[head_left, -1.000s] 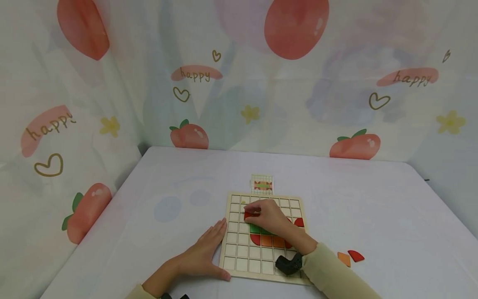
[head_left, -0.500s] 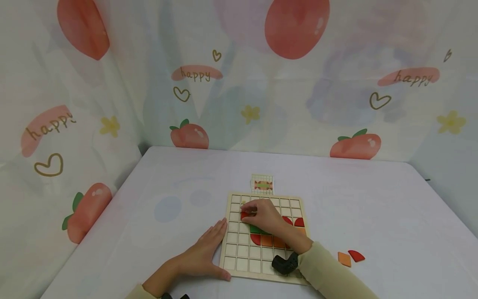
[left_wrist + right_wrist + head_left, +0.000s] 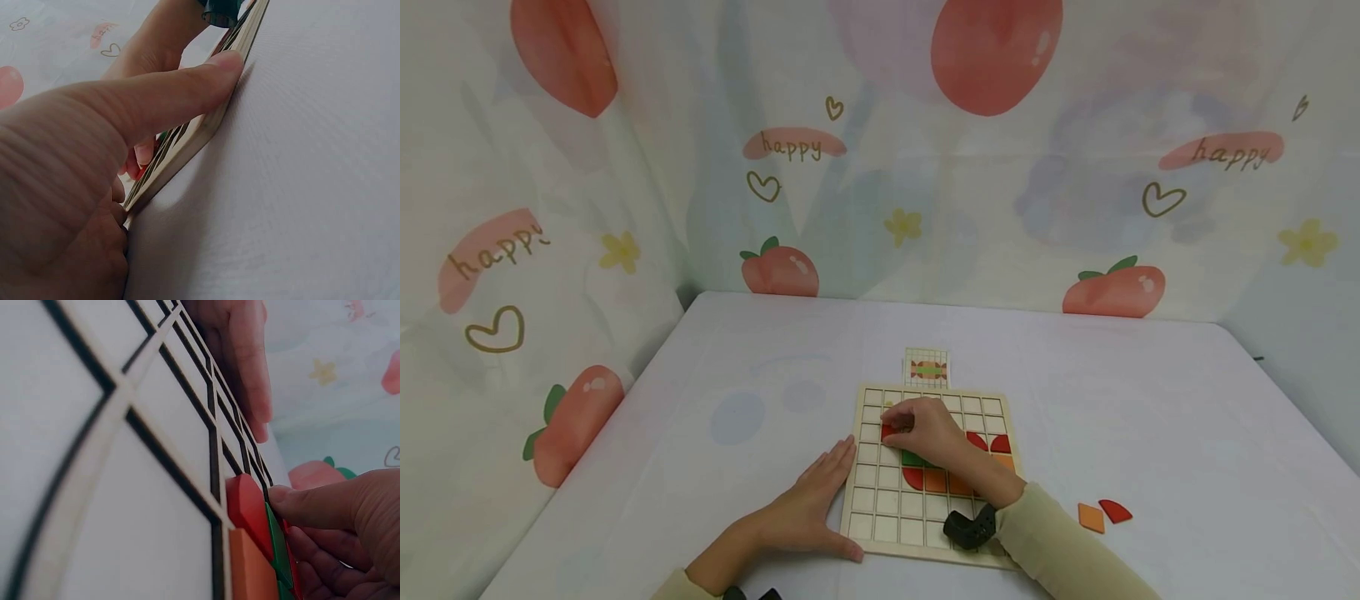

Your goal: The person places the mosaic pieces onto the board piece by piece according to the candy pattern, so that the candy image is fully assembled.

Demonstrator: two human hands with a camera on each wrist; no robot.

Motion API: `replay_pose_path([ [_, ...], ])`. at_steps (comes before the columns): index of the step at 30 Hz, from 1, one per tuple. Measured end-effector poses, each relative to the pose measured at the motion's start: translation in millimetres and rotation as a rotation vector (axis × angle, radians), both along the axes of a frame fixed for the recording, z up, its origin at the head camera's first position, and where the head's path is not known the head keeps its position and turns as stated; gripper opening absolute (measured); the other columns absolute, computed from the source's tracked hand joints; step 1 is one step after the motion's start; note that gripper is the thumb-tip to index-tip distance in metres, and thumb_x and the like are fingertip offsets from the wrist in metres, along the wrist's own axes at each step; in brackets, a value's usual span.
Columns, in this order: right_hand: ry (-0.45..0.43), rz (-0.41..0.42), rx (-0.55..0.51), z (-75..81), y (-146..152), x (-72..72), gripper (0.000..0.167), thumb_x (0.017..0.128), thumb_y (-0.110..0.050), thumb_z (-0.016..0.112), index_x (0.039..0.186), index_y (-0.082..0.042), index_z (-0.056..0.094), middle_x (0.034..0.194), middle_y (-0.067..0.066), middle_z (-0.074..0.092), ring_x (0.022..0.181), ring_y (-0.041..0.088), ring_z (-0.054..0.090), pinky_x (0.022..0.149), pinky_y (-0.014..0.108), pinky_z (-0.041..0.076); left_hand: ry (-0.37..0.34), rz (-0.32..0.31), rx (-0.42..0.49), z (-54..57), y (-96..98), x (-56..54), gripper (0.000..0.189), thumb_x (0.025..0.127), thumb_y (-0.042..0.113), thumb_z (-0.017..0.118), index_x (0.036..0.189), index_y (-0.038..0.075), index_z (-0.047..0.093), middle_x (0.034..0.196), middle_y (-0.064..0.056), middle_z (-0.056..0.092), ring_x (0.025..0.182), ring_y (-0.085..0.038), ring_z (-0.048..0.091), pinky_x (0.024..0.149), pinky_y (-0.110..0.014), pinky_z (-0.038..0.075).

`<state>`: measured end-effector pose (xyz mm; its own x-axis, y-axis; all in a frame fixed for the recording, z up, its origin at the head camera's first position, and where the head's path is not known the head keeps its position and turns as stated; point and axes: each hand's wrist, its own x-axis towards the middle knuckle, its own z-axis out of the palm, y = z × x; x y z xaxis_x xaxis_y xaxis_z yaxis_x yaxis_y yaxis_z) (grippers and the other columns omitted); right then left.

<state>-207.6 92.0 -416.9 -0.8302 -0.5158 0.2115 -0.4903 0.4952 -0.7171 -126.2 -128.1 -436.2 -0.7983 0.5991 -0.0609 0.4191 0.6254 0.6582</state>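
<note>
A wooden grid board lies on the table with coloured tiles in its cells. My left hand rests against its left side, fingers straight, and the thumb touches the near edge. Over the board's left part, my right hand pinches a red tile between thumb and fingers; the hand partly hides this tile. Just nearer sit a green tile, a red quarter-round tile and an orange tile. More red tiles lie toward the right edge. My right forearm covers some cells.
A small pattern card lies beyond the board's far edge. To the right of the board are a loose orange tile and a loose red tile. Printed cloth walls the table's back and sides.
My right hand has shifted slightly left across the board with the red tile, uncovering a red tile near the right side. The left hand stays in place.
</note>
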Motion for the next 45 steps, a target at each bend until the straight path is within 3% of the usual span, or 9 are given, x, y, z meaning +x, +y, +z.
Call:
replay_pose_path([
  [10, -0.023, -0.015, 0.006, 2.1, 1.1, 0.7, 0.025, 0.074, -0.008, 0.076, 0.098, -0.001, 0.069, 0.091, 0.005, 0.067, 0.083, 0.017, 0.063, 0.072, 0.028, 0.052, -0.005, -0.002, 0.0, 1.3, 0.6, -0.8, 0.124, 0.064, 0.063, 0.071, 0.147, 0.005, 0.001, 0.153, -0.006, -0.003, 0.138, -0.017, -0.004, 0.11, -0.043, 0.003],
  [18, -0.059, -0.056, -0.05, 7.4, 14.2, 12.6, 0.024, 0.077, -0.008, 0.074, 0.1, -0.002, 0.068, 0.096, 0.006, 0.067, 0.089, 0.021, 0.063, 0.074, 0.032, 0.053, -0.021, 0.019, -0.008, 2.3, 2.2, 2.3, 0.124, 0.063, 0.065, 0.071, 0.148, 0.005, 0.002, 0.153, -0.006, -0.001, 0.138, -0.017, -0.003, 0.11, -0.043, 0.004],
  [27, -0.08, -0.088, -0.038, 11.6, 33.6, 22.7, 0.023, 0.079, -0.011, 0.073, 0.101, -0.004, 0.069, 0.095, 0.003, 0.068, 0.088, 0.02, 0.061, 0.077, 0.033, 0.052, -0.005, 0.019, -0.023, 1.1, 2.7, 1.9, 0.124, 0.062, 0.067, 0.07, 0.148, 0.006, 0.003, 0.154, -0.005, 0.0, 0.138, -0.017, -0.003, 0.11, -0.043, 0.004],
  [38, -0.006, -0.105, -0.012, 19.8, 59.1, 30.9, 0.025, 0.078, -0.017, 0.074, 0.099, -0.005, 0.069, 0.095, 0.004, 0.068, 0.087, 0.021, 0.061, 0.074, 0.04, 0.051, -0.004, 0.03, -0.031, 1.3, 1.3, 1.3, 0.125, 0.062, 0.066, 0.07, 0.148, 0.007, 0.002, 0.154, -0.003, -0.001, 0.138, -0.016, -0.003, 0.11, -0.042, 0.005],
  [45, 0.002, -0.185, 0.038, 23.2, 79.1, 37.6, 0.025, 0.076, -0.016, 0.076, 0.098, -0.006, 0.07, 0.096, 0.002, 0.067, 0.088, 0.02, 0.061, 0.072, 0.037, 0.052, -0.006, 0.036, -0.035, 1.1, 2.3, 1.8, 0.125, 0.061, 0.067, 0.07, 0.148, 0.007, 0.003, 0.154, -0.004, 0.0, 0.138, -0.015, -0.002, 0.11, -0.042, 0.005],
])
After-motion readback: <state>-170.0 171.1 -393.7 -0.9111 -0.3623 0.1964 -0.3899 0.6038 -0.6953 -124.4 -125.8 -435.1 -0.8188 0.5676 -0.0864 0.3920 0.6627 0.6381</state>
